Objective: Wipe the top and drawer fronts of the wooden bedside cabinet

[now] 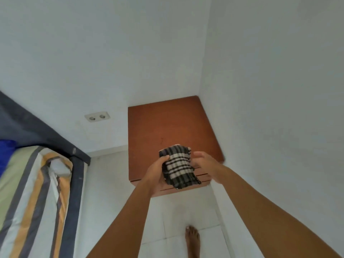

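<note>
The wooden bedside cabinet [163, 125] stands in the room's corner, its brown top bare; slivers of its drawer fronts [202, 178] show below the front edge. A folded black-and-white checked cloth [177, 167] is held above the cabinet's front edge. My left hand [155, 173] grips the cloth's left side, thumb over its top. On the cloth's right side my right hand [204, 162] touches it with fingers curled around the edge. The cloth hides part of the front edge.
White walls [270, 90] close in the cabinet at the back and right. A bed with a striped sheet [33, 192] and dark frame lies to the left. A double wall socket [97, 116] sits left of the cabinet. My bare foot [192, 239] is on the white tiled floor.
</note>
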